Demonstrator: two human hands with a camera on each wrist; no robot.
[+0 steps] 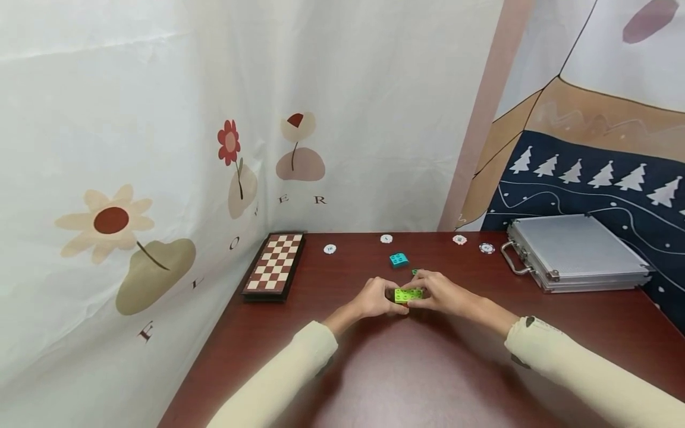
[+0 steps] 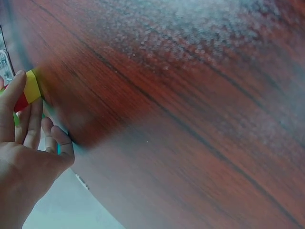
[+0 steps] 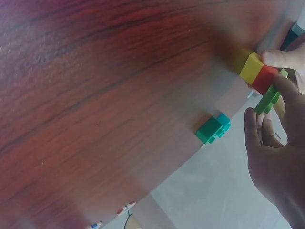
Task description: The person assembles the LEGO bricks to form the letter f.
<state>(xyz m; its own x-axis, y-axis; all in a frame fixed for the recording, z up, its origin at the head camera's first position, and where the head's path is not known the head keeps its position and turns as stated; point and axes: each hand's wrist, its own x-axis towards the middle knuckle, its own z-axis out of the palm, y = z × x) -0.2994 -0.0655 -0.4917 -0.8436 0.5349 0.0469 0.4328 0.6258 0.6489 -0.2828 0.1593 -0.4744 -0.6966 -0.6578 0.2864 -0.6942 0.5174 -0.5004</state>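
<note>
My left hand [image 1: 374,298] and right hand [image 1: 441,292] meet over the middle of the table around a small stack of toy building bricks. On top is a lime green brick [image 1: 408,295], studs up, pinched by the right hand's fingers and thumb. Under it, in the right wrist view, come a red brick [image 3: 265,80] and, lowest, a yellow brick [image 3: 251,68]. The left hand's thumb and fingers grip the red and yellow part from the other side. Just beyond the hands, a teal brick [image 1: 398,260] and a partly hidden dark green brick [image 3: 208,130] stand on the table.
A chessboard [image 1: 275,261] in a dark frame lies at the left edge of the brown table [image 1: 385,380]. Several poker chips, one a white chip [image 1: 329,249], lie along the back. At the right is a silver case [image 1: 580,249]. Printed curtains hang behind.
</note>
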